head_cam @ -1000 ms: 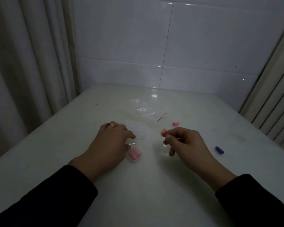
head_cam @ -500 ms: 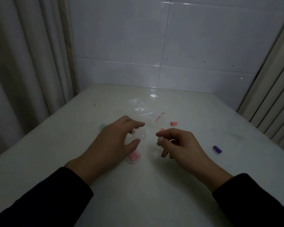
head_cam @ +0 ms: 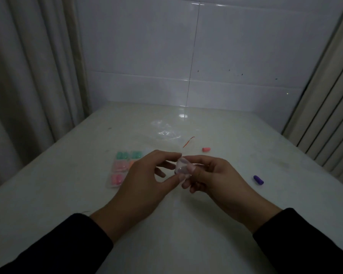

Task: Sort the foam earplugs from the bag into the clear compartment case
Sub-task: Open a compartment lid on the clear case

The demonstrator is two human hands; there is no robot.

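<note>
Dim tiled corner with a pale table (head_cam: pixel 186 224)

White wall tiles (head_cam: pixel 147 46) stand behind; a grey curtain (head_cam: pixel 28 76) hangs left, ribbed panels (head_cam: pixel 329 107) right.

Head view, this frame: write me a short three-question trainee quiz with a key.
1. True or false: both hands hold the small clear piece.
2. Which loose earplug lies nearer the right hand: A) the pink earplug, B) the purple earplug?
3. Fill in: the case with coloured earplugs lies to the ____ of the left hand.

Key: 1 true: fingers of both hands pinch it above the table. 2 A. 3 left.
</note>
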